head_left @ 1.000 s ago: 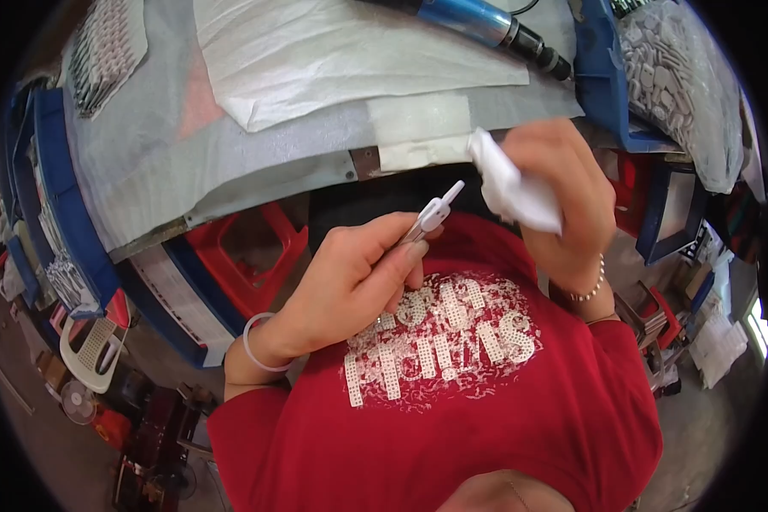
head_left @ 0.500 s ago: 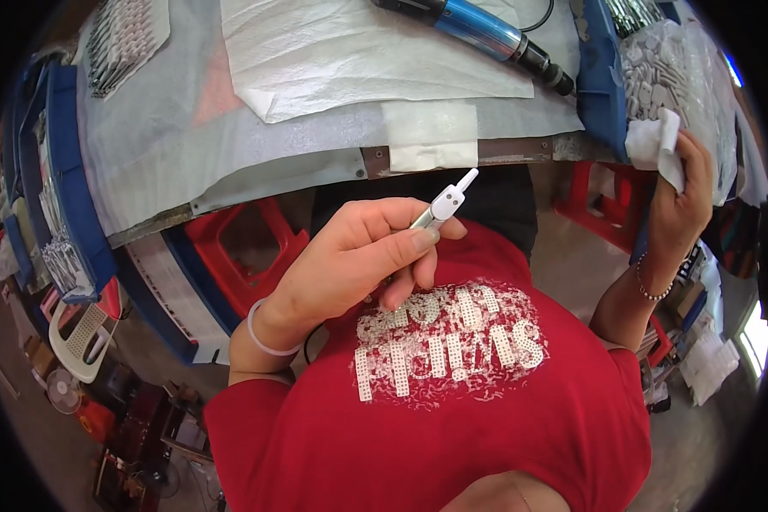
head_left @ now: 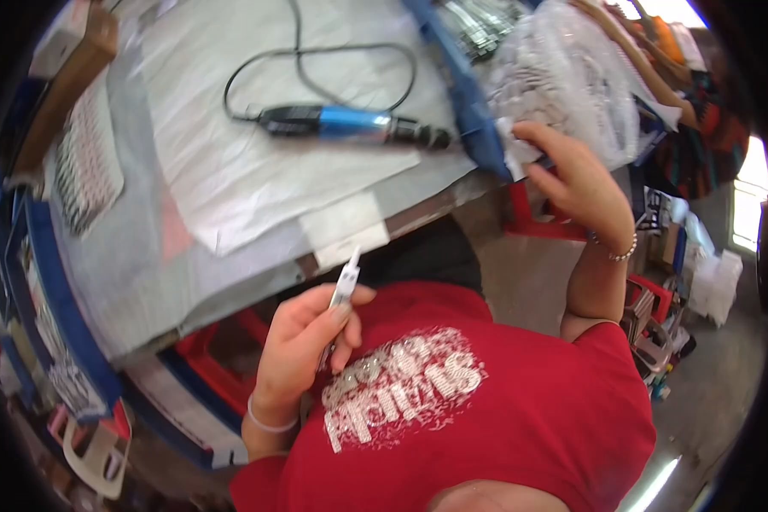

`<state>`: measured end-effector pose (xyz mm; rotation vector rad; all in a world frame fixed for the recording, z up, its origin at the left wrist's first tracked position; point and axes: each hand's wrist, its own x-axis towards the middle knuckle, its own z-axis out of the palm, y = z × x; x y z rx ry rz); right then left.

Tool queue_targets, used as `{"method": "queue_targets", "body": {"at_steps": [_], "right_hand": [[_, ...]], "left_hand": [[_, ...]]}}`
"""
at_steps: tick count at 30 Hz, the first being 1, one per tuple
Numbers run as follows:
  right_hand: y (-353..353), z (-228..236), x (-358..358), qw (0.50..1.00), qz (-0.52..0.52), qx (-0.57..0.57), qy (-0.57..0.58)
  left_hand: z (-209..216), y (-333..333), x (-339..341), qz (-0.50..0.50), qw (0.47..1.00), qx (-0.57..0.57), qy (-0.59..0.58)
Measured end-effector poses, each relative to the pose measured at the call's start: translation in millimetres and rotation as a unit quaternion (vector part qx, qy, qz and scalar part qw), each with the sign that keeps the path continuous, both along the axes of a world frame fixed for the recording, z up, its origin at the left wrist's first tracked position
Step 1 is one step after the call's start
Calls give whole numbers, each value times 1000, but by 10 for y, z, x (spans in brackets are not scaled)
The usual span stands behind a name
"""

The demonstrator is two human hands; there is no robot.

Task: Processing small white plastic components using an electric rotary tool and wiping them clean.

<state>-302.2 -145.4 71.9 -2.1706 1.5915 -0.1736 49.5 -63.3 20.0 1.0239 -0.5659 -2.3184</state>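
Observation:
My left hand (head_left: pixel 303 341) is closed in front of my red shirt, just below the table edge. Thumb and fingers pinch a small slim part with a white plastic end (head_left: pixel 347 280) and a narrow tip pointing up; its lower end is hidden in the hand. At the right, my right hand (head_left: pixel 584 183) has its thumb and fingers around a crumpled white cloth (head_left: pixel 517 152). The cloth lies against the end of a blue bin (head_left: pixel 484 147). Beside that hand, a clear plastic bag (head_left: pixel 602 94) holds many small pale parts.
A blue and black powered driver (head_left: pixel 350 125) with a looped cable lies on white sheeting (head_left: pixel 205 162). Rows of slim parts (head_left: pixel 87 162) lie at the far left, beside a cardboard box (head_left: pixel 77 77). Another blue bin (head_left: pixel 64 316) stands left. Red stools (head_left: pixel 533 209) are under the table.
The view has turned and shifted, so the table and driver appear lower and further left. My left hand still holds the white-ended part; my right hand stays at the cloth by the bin.

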Motion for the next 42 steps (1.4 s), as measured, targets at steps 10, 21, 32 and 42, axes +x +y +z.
{"method": "queue_targets", "body": {"at_steps": [10, 21, 32, 42], "right_hand": [[68, 69, 52, 992, 32, 96, 79], [190, 276, 714, 984, -50, -162, -52], [-536, -760, 1611, 981, 49, -187, -19], [-466, -941, 1451, 979, 45, -196, -20]], "left_hand": [[-76, 125, -21, 54, 998, -9, -31], [-65, 186, 9, 49, 998, -24, -35], [-46, 428, 177, 152, 985, -30, -74], [225, 473, 6, 160, 983, -30, -84]]}}
